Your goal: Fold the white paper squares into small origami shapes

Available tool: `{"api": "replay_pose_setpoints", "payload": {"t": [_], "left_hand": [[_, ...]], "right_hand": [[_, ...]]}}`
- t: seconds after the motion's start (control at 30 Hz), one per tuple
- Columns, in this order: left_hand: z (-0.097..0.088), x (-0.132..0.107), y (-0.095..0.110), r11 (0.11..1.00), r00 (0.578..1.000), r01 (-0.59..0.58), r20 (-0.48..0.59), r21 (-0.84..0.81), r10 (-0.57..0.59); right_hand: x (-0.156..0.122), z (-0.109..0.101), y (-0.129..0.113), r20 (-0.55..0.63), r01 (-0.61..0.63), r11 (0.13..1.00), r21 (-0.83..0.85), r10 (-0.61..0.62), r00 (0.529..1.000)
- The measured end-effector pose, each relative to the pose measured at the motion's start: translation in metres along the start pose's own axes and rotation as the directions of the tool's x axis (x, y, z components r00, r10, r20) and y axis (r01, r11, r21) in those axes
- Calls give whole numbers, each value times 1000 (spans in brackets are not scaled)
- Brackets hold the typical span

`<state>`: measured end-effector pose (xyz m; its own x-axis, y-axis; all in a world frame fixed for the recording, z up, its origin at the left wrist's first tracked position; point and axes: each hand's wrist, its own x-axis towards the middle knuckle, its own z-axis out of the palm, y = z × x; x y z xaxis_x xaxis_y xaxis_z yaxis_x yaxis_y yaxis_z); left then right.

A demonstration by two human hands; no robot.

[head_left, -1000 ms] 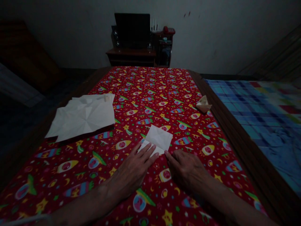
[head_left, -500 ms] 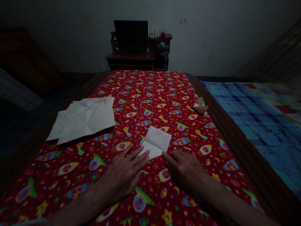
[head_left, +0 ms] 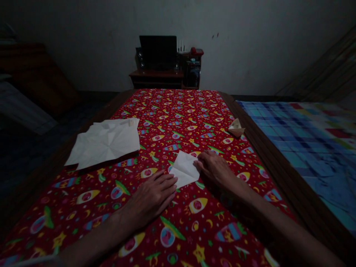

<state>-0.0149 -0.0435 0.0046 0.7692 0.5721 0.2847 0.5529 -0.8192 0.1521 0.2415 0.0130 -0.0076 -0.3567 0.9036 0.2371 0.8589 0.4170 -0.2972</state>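
A small folded sheet of white paper (head_left: 184,167) lies on the red patterned cloth in front of me, with crease lines across it. My left hand (head_left: 154,193) rests flat at its lower left edge, fingers stretched out and the tips touching the paper. At the paper's right corner, my right hand (head_left: 215,167) has its fingers curled in and the thumb and index finger pinched on the edge. The hand covers that corner.
A stack of creased white sheets (head_left: 107,144) lies to the left. A small folded paper piece (head_left: 236,128) stands near the table's right edge. Beyond the table are a dark monitor (head_left: 158,52) and a red telephone (head_left: 197,51). A blue checked cloth (head_left: 280,137) spreads at right.
My right hand has moved up from the paper's lower corner to its right corner and pinches there. My left hand stays on the left edge. The view has tilted slightly.
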Motion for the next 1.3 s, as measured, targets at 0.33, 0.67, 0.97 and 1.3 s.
{"api": "replay_pose_setpoints", "payload": {"t": [0.33, 0.67, 0.97, 1.3], "left_hand": [[5, 22, -9, 994, 995, -97, 32, 45, 96], [10, 54, -5, 990, 984, -133, 124, 44, 127], [17, 26, 15, 984, 992, -61, 99, -167, 78], [20, 23, 15, 983, 998, -22, 48, -183, 31]], "right_hand": [[-36, -11, 5, 175, -287, 748, 598, 227, 958], [-87, -9, -31, 389, -502, 517, 693, 318, 865], [-94, -39, -34, 75, 36, 911, 410, -73, 994], [-90, -16, -37, 110, 466, 885, -14, -462, 880]]}}
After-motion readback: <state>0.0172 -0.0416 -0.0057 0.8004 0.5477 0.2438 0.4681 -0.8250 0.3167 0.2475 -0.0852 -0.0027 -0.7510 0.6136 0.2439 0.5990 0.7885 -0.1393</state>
